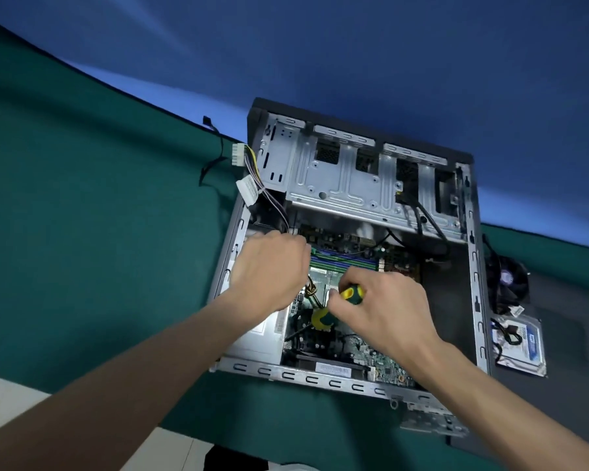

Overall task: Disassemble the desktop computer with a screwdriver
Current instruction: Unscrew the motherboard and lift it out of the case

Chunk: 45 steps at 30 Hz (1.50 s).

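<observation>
An opened desktop case (pixel 476 277) lies on its side on the green table, its green motherboard (pixel 364 355) exposed. My right hand (pixel 388 307) grips a screwdriver (pixel 352 294) with a green and yellow handle, held over the middle of the motherboard; its tip is hidden. My left hand (pixel 269 266) reaches into the case's left side near the power supply (pixel 259 331), fingers curled near the wires, and what they touch is hidden. A silver drive cage (pixel 347 178) spans the far end of the case.
A bundle of power cables with white connectors (pixel 242 164) hangs out over the case's far left corner. A black fan (pixel 510 277) and a hard drive (pixel 519 345) lie to the right of the case. A metal bracket (pixel 429 419) rests at the near right corner.
</observation>
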Each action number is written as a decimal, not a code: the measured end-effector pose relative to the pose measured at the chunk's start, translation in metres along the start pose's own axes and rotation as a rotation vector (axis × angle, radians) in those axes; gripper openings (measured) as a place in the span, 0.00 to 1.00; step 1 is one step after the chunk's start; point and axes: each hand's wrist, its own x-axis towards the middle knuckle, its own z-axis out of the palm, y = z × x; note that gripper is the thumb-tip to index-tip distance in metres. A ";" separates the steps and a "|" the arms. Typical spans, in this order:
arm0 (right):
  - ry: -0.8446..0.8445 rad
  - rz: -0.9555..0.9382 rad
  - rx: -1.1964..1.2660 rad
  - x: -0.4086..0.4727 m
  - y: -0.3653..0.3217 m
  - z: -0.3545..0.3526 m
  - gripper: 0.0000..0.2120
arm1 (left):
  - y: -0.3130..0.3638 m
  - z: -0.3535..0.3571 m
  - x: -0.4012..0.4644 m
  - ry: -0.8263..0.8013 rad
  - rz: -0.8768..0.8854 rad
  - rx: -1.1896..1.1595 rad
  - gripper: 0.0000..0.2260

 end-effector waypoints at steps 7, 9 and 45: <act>-0.016 0.015 -0.024 0.000 0.001 0.003 0.11 | 0.000 0.000 0.000 0.025 -0.010 -0.045 0.14; -0.009 0.007 -0.034 0.000 0.000 0.004 0.13 | 0.000 0.000 0.000 0.020 -0.013 -0.055 0.15; -0.037 -0.156 -0.215 -0.015 -0.039 -0.003 0.24 | 0.002 0.000 0.005 -0.032 -0.037 -0.029 0.10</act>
